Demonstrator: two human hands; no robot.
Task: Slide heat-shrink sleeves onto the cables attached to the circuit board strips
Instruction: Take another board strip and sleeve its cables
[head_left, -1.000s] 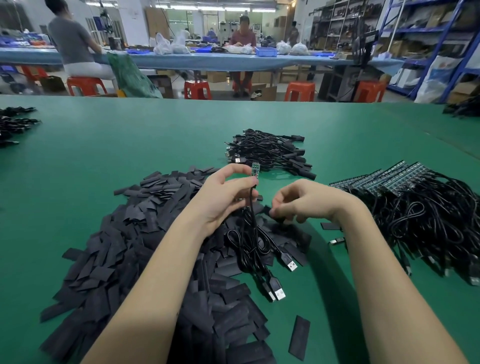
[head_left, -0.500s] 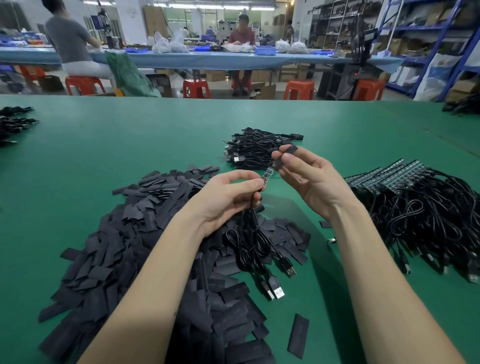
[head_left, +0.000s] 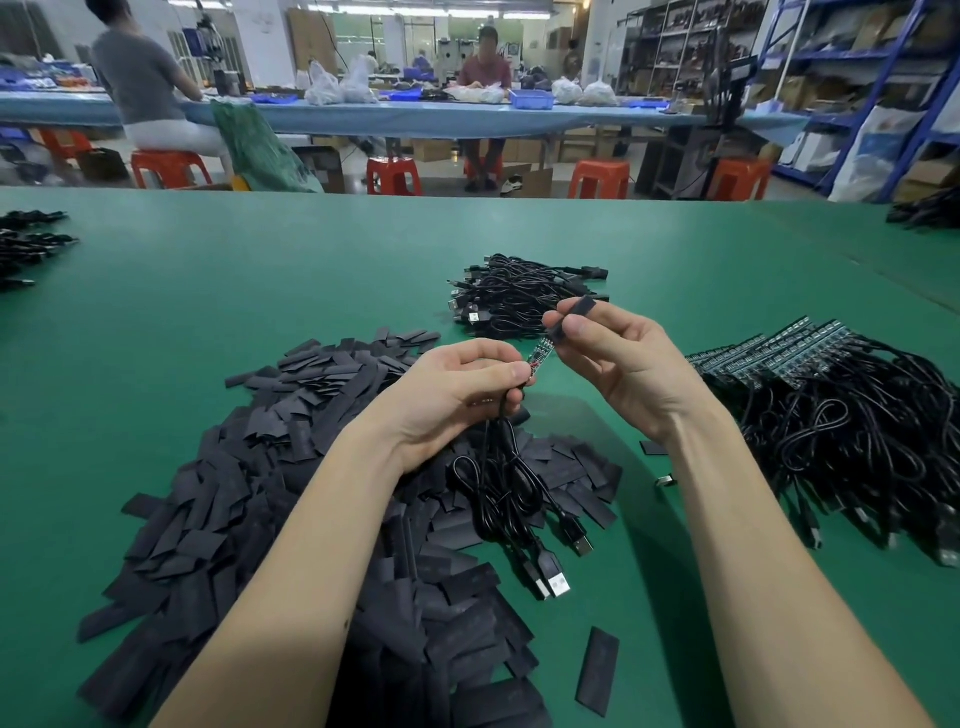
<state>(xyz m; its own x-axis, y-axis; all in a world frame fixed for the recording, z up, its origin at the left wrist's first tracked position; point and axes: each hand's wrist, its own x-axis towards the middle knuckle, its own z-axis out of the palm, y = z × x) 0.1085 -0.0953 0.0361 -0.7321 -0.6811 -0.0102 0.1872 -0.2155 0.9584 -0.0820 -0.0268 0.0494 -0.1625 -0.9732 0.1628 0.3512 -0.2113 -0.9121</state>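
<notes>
- Black heat-shrink sleeve (head_left: 571, 319) is pinched flat between my right hand's (head_left: 618, 364) fingers (head_left: 579, 328), raised above the green desk (head_left: 311, 270), its lower mouth just beside the tip of the circuit board strip (head_left: 539, 353).
- I judge the sleeve feather-light, soft and easily squashed; holding it by its edges should let the mouth gape enough to slip over the strip.
- My left hand (head_left: 457, 395) pinches the base of the strip where the black USB cable (head_left: 511, 499) joins it; the fingers are closed narrow on that joint. The strip looks thin and stiff, probably fragile at the solder joint, so gripping there seems wise.
- The cable hangs limp from my left hand, its plugs resting on the heap of loose sleeves (head_left: 291, 509).
- At my right lies a stack of boards with cables (head_left: 831, 395); farther off, a bundle of cables (head_left: 519, 293).
</notes>
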